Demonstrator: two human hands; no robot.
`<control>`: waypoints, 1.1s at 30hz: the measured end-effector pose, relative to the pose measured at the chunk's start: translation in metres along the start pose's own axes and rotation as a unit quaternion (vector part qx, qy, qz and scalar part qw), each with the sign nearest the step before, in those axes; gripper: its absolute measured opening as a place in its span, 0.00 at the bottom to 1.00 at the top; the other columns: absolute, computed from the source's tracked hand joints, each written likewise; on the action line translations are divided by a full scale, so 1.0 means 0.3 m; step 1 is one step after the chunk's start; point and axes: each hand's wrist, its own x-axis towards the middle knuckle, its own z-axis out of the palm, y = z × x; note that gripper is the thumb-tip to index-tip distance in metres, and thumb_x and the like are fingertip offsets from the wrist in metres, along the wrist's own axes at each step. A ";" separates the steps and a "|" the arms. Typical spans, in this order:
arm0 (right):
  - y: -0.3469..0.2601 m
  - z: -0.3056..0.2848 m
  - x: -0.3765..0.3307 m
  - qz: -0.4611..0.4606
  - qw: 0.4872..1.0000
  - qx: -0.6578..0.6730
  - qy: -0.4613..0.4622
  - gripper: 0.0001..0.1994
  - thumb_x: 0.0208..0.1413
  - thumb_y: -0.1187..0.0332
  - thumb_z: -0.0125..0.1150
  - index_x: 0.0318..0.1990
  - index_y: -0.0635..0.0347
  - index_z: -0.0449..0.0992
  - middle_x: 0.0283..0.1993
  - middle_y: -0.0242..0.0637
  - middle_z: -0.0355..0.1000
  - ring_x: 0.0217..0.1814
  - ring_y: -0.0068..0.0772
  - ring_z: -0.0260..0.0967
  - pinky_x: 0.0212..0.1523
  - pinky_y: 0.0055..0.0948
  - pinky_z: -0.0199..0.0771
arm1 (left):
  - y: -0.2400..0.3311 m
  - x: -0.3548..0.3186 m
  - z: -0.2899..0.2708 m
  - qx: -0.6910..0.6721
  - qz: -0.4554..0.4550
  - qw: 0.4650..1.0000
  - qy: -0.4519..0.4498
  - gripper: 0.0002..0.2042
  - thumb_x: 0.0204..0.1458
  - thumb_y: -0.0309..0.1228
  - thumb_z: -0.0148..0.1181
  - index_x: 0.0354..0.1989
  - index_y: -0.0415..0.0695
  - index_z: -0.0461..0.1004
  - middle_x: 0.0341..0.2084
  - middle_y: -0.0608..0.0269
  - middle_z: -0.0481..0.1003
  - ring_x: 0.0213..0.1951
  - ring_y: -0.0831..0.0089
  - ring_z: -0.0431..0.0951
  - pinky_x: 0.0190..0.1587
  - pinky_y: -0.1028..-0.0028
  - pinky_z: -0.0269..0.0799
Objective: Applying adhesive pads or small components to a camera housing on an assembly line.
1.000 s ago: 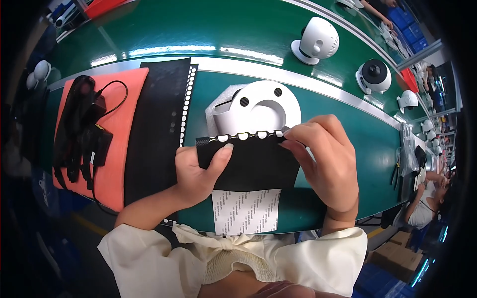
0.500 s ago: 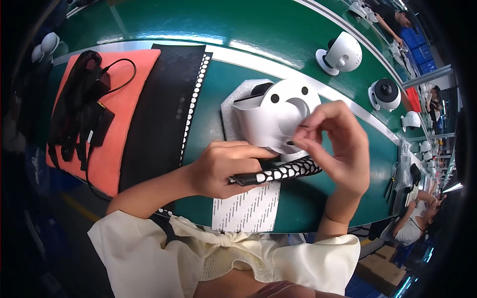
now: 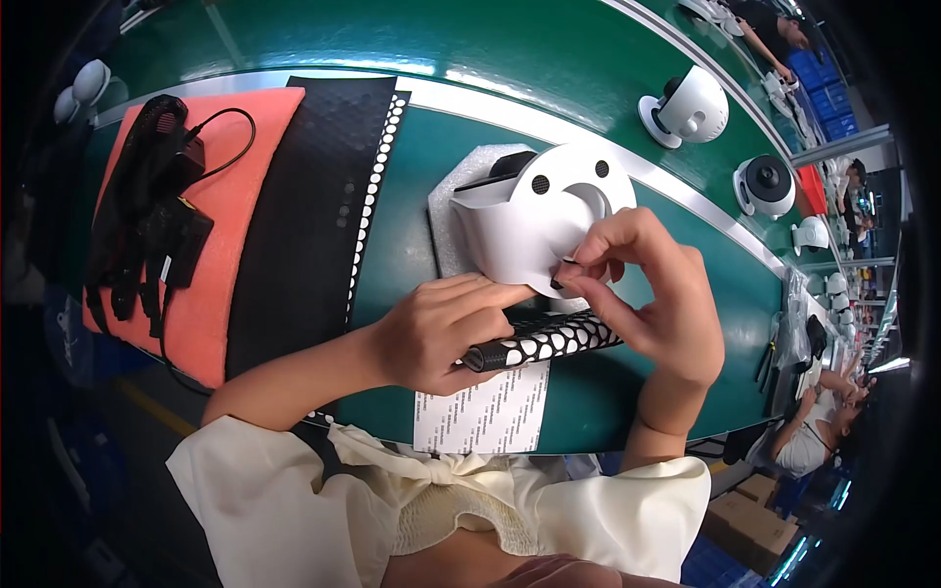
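Note:
A white rounded camera housing (image 3: 505,235) lies tilted on a white foam block (image 3: 447,220), two dark round pads on its upper rim. My left hand (image 3: 431,333) is closed round a rolled black sheet with white round spots (image 3: 559,341), its index finger stretched along the housing's lower edge. My right hand (image 3: 662,299) pinches a small black pad (image 3: 558,284) between thumb and index finger, right at that lower edge. Whether the pad touches the housing is hard to tell.
To the left, black adapters and cables (image 3: 176,216) lie on an orange foam sheet (image 3: 250,147), beside a flat black sheet (image 3: 294,216). A white printed card (image 3: 480,416) lies nearest me. White cameras (image 3: 691,108) stand along the green bench; other people work at far right.
My right hand has moved slightly left and down with the small pad, onto the housing's lower edge. My left index finger has slid along that edge. The view has shifted a little.

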 end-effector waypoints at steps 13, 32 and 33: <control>-0.021 0.016 -0.072 -0.105 0.941 -0.319 0.035 0.15 0.35 0.81 0.58 0.36 0.64 0.69 0.41 0.39 0.72 0.34 0.35 0.68 0.31 0.27 0.63 | -0.019 0.015 -0.016 0.000 -0.007 1.000 0.014 0.13 0.36 0.27 0.63 0.26 0.36 0.65 0.41 0.43 0.67 0.30 0.53 0.72 0.33 0.65 0.68; 0.171 -0.064 -0.025 0.140 0.986 0.056 0.063 0.03 0.50 0.76 0.53 0.31 0.68 0.71 0.17 0.28 0.62 0.17 0.11 0.52 0.17 0.16 0.53 | -0.048 0.019 -0.002 0.025 -0.055 0.998 -0.007 0.12 0.37 0.30 0.62 0.26 0.36 0.67 0.38 0.41 0.69 0.28 0.53 0.71 0.32 0.66 0.67; 0.174 -0.063 -0.024 0.128 0.989 0.038 0.069 0.03 0.49 0.77 0.53 0.31 0.68 0.71 0.16 0.30 0.62 0.16 0.12 0.53 0.16 0.16 0.53 | -0.049 0.020 -0.001 0.023 -0.057 0.998 -0.005 0.12 0.37 0.30 0.62 0.26 0.36 0.67 0.38 0.41 0.69 0.28 0.53 0.71 0.32 0.66 0.67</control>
